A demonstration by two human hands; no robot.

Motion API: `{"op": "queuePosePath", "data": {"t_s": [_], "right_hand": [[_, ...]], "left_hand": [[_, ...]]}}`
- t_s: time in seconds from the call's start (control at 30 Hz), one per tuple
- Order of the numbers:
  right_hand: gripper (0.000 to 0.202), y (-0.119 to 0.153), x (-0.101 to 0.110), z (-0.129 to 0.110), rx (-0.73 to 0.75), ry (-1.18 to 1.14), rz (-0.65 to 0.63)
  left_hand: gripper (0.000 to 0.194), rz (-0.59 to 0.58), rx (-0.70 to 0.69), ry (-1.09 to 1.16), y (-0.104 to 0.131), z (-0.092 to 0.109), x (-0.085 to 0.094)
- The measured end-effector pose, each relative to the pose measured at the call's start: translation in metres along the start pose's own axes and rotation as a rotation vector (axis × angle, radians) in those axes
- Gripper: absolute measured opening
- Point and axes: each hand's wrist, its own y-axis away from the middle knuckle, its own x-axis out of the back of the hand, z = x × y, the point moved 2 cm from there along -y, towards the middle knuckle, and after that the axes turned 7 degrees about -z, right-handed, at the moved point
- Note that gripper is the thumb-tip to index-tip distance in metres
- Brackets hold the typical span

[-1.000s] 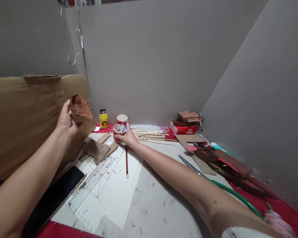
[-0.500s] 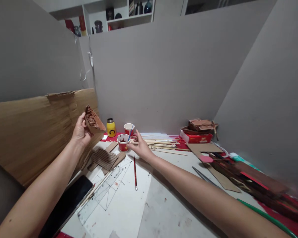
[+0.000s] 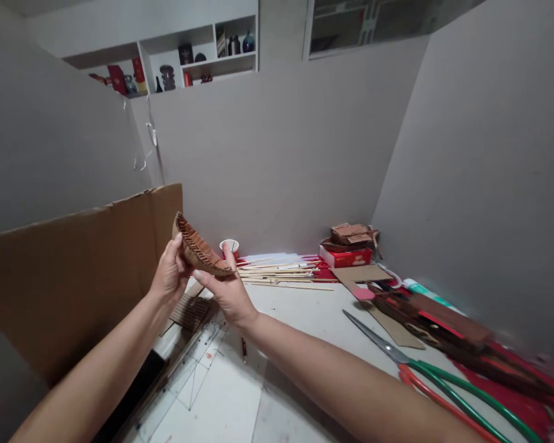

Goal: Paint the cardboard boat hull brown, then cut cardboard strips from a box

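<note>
A small boat-shaped cardboard piece [image 3: 200, 249] with a ribbed edge and a reddish-brown inside is tilted above the table. My left hand [image 3: 170, 271] grips its left end, thumb on the near side. At its lower right end, my right hand [image 3: 226, 292] holds it too, between thumb and fingers. Behind my right hand stands a white-rimmed paper cup [image 3: 229, 245], partly covered by the fingers. Corrugated cardboard scraps [image 3: 190, 311] lie below my hands, and a pencil [image 3: 244, 351] shows partly under my right wrist.
Thin wooden sticks [image 3: 286, 274] lie along the back. Large scissors [image 3: 397, 355] with green and orange handles rest at the right, beside brown cardboard pieces [image 3: 452, 320]. A red box [image 3: 346, 256] stands at the back right. A tall cardboard sheet [image 3: 87, 264] stands at the left.
My right hand has moved from beside the cups to the boat-shaped piece and taken hold of it. The piece has come lower and rightward in view. The camera view has shifted, showing more of the scissors.
</note>
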Motion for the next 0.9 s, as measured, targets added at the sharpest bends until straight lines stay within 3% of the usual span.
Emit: {"op": "queuePosePath", "data": {"t_s": [0.23, 0.43, 0.6, 0.77, 0.83, 0.9], "right_hand": [[0.104, -0.009, 0.007, -0.012, 0.035, -0.078, 0.034], [0.086, -0.025, 0.033, -0.018, 0.097, 0.034, 0.096], [0.077, 0.000, 0.073, -0.041, 0.057, 0.217, 0.085], [0.077, 0.061, 0.146, -0.070, -0.060, 0.523, 0.087], [0.076, 0.085, 0.175, -0.077, -0.109, 0.659, 0.112], [0.071, 0.105, 0.198, -0.081, -0.162, 0.785, 0.124]], "left_hand": [[0.026, -0.120, 0.072, -0.162, 0.004, 0.019, -0.014], [0.038, -0.174, 0.029, -0.356, -0.013, 0.021, -0.011], [0.048, -0.087, -0.231, -0.715, -0.022, 0.041, 0.001], [0.053, -0.135, -0.804, -1.640, -0.036, 0.086, 0.003], [0.057, -0.093, -0.886, -1.840, -0.044, 0.101, 0.007], [0.058, 0.001, -0.863, -2.014, -0.051, 0.113, 0.012]]}}
